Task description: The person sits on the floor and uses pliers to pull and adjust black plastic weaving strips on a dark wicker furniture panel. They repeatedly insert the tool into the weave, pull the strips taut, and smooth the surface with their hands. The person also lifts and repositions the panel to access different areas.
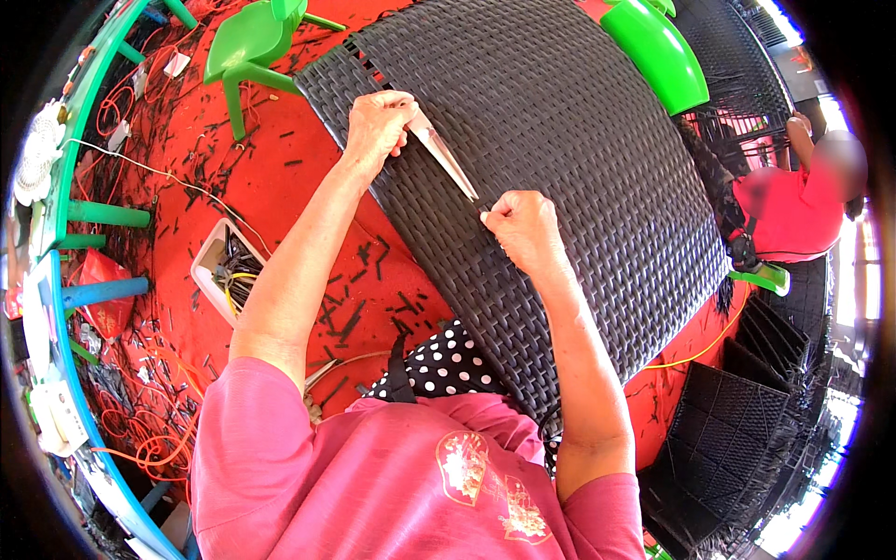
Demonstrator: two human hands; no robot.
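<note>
A black woven wicker panel point(579, 187) with a curved surface fills the middle of the view. Over its left part, my left hand point(378, 126) is closed round a pair of long, tapered silver scissors point(443, 159), their pointed end angled down to the right. My right hand point(525, 229) is closed in a pinch beside that tip, resting close to the weave. Whatever it pinches is too small or hidden to tell. Near the panel's upper left edge, the weave has a few gaps.
A green chair point(252, 47) stands at far left, another green seat point(658, 56) beyond the panel. A white bin point(210, 271) of black strips sits on the red floor point(280, 177) among scattered offcuts. Another person point(784, 210) works at right. Black woven pieces point(723, 420) are stacked at lower right.
</note>
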